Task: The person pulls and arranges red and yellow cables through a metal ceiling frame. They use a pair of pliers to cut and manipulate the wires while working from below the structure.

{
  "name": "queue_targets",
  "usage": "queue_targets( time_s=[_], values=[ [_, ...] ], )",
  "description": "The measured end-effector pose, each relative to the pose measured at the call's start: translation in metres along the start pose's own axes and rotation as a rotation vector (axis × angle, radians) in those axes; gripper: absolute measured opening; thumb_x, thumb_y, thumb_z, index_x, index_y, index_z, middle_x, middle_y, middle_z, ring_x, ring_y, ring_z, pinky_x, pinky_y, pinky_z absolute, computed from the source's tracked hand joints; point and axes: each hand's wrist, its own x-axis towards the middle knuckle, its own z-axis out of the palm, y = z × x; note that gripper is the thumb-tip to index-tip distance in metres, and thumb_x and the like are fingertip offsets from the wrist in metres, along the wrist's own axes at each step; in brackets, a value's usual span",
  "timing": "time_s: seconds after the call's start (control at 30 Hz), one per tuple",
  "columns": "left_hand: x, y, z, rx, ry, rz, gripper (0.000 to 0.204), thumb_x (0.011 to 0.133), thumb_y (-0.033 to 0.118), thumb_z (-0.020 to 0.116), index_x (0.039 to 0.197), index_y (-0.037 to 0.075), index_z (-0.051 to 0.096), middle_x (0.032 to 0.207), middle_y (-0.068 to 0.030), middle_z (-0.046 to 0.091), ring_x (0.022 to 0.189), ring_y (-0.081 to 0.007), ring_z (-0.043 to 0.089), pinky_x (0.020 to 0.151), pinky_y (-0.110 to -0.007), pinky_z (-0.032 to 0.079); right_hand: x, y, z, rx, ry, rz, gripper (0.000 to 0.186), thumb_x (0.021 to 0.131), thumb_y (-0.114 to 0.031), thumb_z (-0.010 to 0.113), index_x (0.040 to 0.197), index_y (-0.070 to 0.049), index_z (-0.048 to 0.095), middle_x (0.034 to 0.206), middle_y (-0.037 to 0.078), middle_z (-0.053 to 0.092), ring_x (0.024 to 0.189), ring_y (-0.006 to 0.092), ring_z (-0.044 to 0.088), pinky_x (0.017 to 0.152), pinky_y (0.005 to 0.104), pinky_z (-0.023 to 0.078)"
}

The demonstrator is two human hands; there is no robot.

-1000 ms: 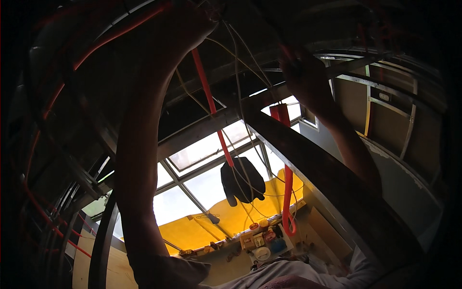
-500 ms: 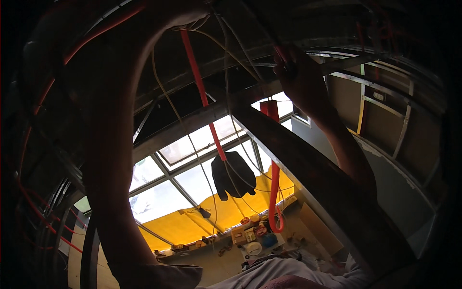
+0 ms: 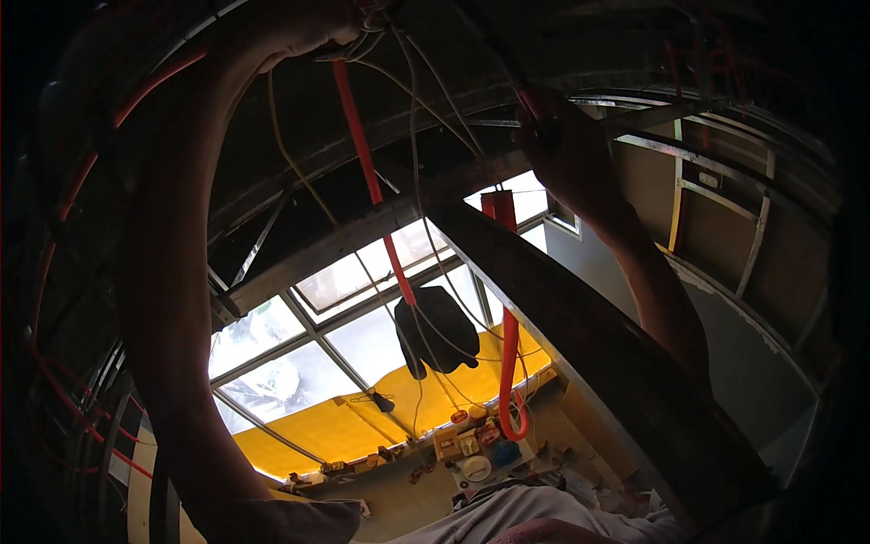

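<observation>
My left hand [image 3: 335, 27] is raised to the top edge of the view, closed among a bundle of thin wires [image 3: 376, 27]. To the right, my right hand [image 3: 562, 145] grips a dark, red-handled tool [image 3: 530, 104] that reaches up into shadow; its exact shape is hard to make out. Red conduit [image 3: 358, 136] hangs beside my left hand, with loose pale and yellow wires [image 3: 412, 109] trailing down from above. A second red tube [image 3: 510, 344] hangs behind the dark metal beam [image 3: 589, 354] below my right hand.
A dark ceiling frame [image 3: 326, 227] surrounds the opening. Beyond are a gridded window [image 3: 353, 363] with yellow sheeting [image 3: 326, 422], a dark hanging garment [image 3: 435, 331] and a cluttered worktop [image 3: 476, 467]. Framed wall panels [image 3: 725, 227] stand right, red conduits [image 3: 82, 172] run left.
My left arm and hand have shifted leftward in the view. The surroundings have moved slightly left too, and more of the window shows. My right hand still holds the tool.
</observation>
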Motion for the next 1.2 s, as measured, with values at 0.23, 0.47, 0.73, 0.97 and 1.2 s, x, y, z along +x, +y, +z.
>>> queue_targets(
  time_s=[0.23,0.47,0.73,0.97,1.2],
  values=[
    [0.001,-0.015,0.014,0.162,0.087,-0.083,0.015,0.077,0.005,0.069,0.091,0.007,0.065,0.071,-0.0035,0.061,0.067,-0.016,0.058,0.062,-0.034,0.047,0.0,-0.007,0.005,0.065,-0.056,-0.027,0.039,0.09,-0.019,0.07,0.125,-0.006,0.058,0.093,0.008,0.069,0.082,0.015,0.067,0.072,0.032,0.053],
    [-0.011,-0.025,0.011,0.009,0.169,-0.07,0.01,0.08,0.004,0.068,0.088,0.005,0.062,0.072,-0.0043,0.062,0.069,-0.0159,0.061,0.061,-0.034,0.048,0.02,-0.033,0.029,-0.002,0.051,-0.375,0.042,0.09,-0.019,0.069,0.128,-0.004,0.057,0.111,0.009,0.066,0.09,0.0152,0.066,0.073,0.0301,0.053],
    [0.018,-0.034,0.037,-0.216,0.073,-0.029,0.025,0.081,-0.009,0.058,0.1,0.006,0.058,0.076,-0.0037,0.058,0.061,-0.0145,0.056,0.057,-0.032,0.05,0.072,-0.1,0.048,0.88,-0.334,0.353,0.011,0.093,-0.015,0.064,0.093,-0.007,0.057,0.073,0.003,0.059,0.064,0.0146,0.061,0.057,0.0299,0.049],
    [0.007,-0.038,0.034,-0.56,0.067,0.056,0.034,0.079,-0.017,0.05,0.102,0.007,0.057,0.076,-0.0025,0.055,0.066,-0.0131,0.052,0.059,-0.031,0.047,0.088,-0.1,0.089,0.971,-0.103,0.22,0.017,0.093,-0.018,0.064,0.103,-0.005,0.058,0.091,0.006,0.06,0.077,0.0129,0.062,0.064,0.0292,0.052],
    [-0.009,-0.057,0.02,-0.283,0.208,-0.091,0.01,0.091,0.0,0.054,0.097,0.005,0.06,0.08,-0.0011,0.058,0.07,-0.0138,0.052,0.062,-0.033,0.043,0.09,-0.099,0.113,1.04,-0.081,0.203,0.03,0.094,-0.02,0.065,0.118,-0.003,0.059,0.114,0.011,0.064,0.095,0.0166,0.066,0.078,0.0323,0.057]
  ],
)
